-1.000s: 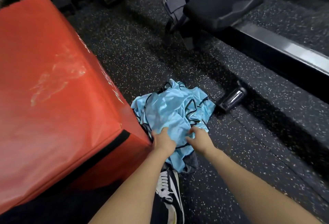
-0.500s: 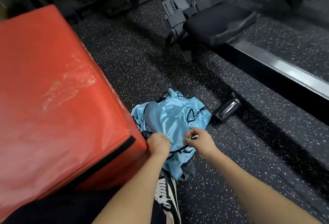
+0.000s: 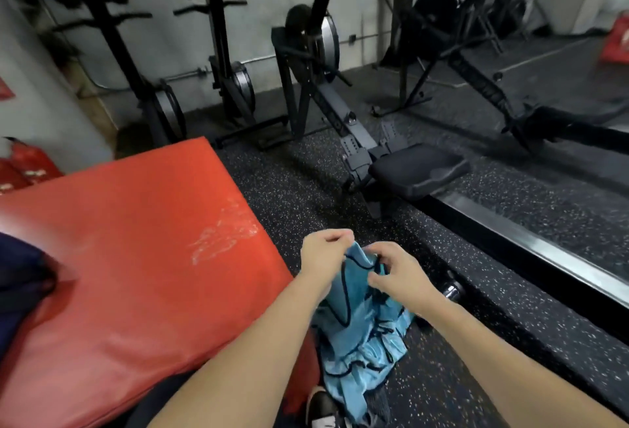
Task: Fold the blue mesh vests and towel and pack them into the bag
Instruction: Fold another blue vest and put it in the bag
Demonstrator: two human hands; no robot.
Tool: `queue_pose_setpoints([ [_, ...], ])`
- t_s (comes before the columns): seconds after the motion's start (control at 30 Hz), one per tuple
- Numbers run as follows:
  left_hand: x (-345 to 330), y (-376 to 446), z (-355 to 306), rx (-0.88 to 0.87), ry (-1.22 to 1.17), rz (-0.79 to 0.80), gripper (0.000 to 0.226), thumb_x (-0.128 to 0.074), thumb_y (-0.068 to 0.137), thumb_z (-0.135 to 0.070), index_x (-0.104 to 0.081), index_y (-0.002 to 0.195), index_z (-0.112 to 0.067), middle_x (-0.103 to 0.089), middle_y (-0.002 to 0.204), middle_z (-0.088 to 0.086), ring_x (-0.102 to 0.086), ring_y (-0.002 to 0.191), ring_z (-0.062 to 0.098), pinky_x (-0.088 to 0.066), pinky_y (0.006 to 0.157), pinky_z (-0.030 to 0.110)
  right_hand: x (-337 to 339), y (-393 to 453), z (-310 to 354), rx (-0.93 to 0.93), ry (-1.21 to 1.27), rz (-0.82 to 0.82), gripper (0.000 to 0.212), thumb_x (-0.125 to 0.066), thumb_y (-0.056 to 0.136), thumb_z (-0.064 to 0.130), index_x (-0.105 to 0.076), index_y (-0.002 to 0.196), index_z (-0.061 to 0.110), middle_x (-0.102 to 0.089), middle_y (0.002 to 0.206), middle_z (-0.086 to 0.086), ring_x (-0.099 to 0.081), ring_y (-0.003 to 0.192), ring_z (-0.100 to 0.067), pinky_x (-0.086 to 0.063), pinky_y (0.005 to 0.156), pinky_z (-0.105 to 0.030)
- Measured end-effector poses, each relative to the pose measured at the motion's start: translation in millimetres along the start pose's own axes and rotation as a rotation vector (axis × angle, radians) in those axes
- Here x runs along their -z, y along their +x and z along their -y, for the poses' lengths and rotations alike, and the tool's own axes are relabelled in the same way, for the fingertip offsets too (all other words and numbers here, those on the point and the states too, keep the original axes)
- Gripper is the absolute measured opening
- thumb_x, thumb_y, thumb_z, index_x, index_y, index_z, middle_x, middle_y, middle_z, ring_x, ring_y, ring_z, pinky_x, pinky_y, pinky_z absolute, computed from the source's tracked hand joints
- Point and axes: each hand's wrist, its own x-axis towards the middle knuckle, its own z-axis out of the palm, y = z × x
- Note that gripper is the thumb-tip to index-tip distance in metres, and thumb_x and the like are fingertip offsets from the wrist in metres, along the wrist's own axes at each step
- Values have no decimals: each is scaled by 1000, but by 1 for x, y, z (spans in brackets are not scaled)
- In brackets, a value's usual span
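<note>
both hands, left hand [image 3: 323,252] and right hand [image 3: 400,274], pinch the blue mesh vests [image 3: 360,335] hanging between and below them.

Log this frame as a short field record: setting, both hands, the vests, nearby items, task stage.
setting: gym floor of speckled black rubber, rowing machine ahead
left hand: pinches the top edge of a blue mesh vest
right hand: fingers curled on the same vest
vest pile: bunched on the floor beside the red padded box, unfolded
nearby: dark bottle lying right of the pile; shoe below it
task stage: one vest lifted, nothing folded yet; no towel identifiable
</note>
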Motion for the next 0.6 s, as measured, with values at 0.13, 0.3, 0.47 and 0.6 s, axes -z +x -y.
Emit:
queue_pose_setpoints([
  [0.13, 39, -2, -80, -155, -54, 17, 21, -71, 87, -7, -77, 84, -28, -72, 83, -5, -59, 70, 7, -50, 69, 20, 27, 24, 66, 225, -199, -118, 56, -82, 80, 26, -58, 131, 23, -48, 119, 8, -48, 107, -8, -36, 93, -21],
  [0.3, 100, -8, -179, -375, 61, 15, 43, -74, 78, 4, -72, 117, -14, -65, 90, 1, -59, 81, 9, -52, 79, 20, 66, 59, 187, 406, -262, -336, 19, -69, 92, 26, -71, 109, 17, -57, 88, 3, -54, 83, -17, -41, 73, -33],
  [0.47, 172, -29, -283, -591, 272, -187, 53, -82, 69, -5, -70, 117, -21, -72, 102, -1, -66, 93, 11, -54, 86, 22, 101, 70, 332, 606, -186, -446, 7, -69, 91, 23, -75, 92, 19, -65, 75, 10, -57, 66, -7, -47, 68, -27],
  [0.6, 230, -59, -368, -777, 426, -440, 49, -85, 72, -13, -68, 117, -19, -64, 100, -6, -59, 89, 9, -44, 80, 18, 122, 64, 457, 630, 118, -317, 18, -70, 90, 14, -67, 73, 15, -63, 58, 3, -66, 47, -15, -48, 49, -30],
])
